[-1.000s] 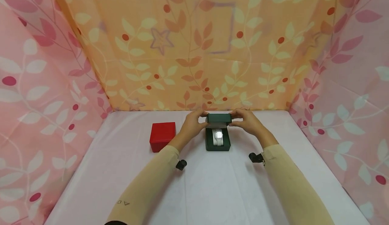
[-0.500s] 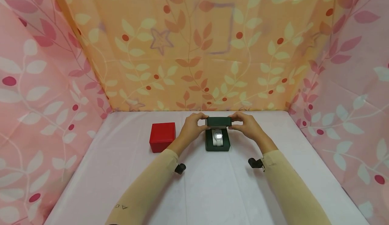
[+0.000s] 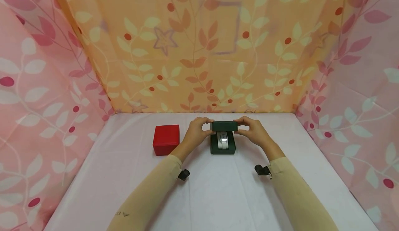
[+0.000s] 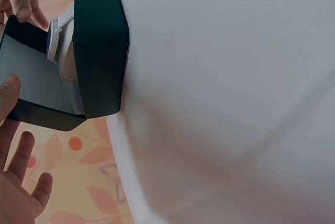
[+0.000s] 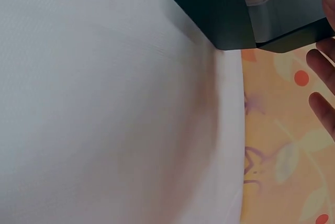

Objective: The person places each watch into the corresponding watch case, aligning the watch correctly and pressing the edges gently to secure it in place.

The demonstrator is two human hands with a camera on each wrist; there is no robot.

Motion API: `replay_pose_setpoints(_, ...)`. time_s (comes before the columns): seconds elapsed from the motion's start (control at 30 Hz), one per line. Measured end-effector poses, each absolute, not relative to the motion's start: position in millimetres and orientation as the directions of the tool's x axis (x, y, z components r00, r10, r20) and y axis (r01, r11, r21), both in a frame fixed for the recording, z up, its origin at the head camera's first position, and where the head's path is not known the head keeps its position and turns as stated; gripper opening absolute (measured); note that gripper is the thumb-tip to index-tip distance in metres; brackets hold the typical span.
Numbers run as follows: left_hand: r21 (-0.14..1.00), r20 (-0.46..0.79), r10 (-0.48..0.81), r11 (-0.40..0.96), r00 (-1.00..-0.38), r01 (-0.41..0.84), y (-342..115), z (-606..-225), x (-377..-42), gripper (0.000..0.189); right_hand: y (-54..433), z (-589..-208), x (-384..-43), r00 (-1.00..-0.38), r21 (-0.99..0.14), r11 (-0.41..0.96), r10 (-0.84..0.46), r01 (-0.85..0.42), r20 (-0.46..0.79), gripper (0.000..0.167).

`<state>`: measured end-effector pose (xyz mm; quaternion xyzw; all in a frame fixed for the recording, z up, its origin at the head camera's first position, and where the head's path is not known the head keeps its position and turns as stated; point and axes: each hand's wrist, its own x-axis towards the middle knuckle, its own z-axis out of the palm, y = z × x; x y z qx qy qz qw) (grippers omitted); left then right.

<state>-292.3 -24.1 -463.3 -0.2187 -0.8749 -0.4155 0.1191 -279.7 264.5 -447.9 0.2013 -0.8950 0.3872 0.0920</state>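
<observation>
A dark green watch box stands on the white tablecloth with its hinged lid partly raised at the back. Inside sits a wristwatch with a white strap, wrapped round a cushion. My left hand pinches the lid's left side between thumb and fingers. On the opposite side, my right hand pinches the lid in the same way. The left wrist view shows the lid's pale lining and the watch seen from the side. Only some right-hand fingers appear in the right wrist view.
A closed red box stands left of the green one, close to my left forearm. Flowered cloth walls enclose the table at the back and both sides. Black wrist cameras are fastened at my sleeves.
Both hands have come down slightly and toward me, tilting the green lid lower over the watch. The box base and the red box have stayed in place.
</observation>
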Motion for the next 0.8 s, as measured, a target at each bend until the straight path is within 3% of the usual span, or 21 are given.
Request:
replay_pose_setpoints(0.33,0.683,0.382,0.287,0.553,-0.878,0.478,-26,-465,-287,0.047,265,-453,-275,-0.905,-0.675,0.603,-0.284,-0.426,0.317,0.043)
replay_pose_setpoints(0.8,0.673,0.439,0.326,0.499,-0.838,0.546,-30,-474,-283,0.054,269,-462,-269,-0.898,-0.660,0.609,-0.284,-0.440,0.336,0.058)
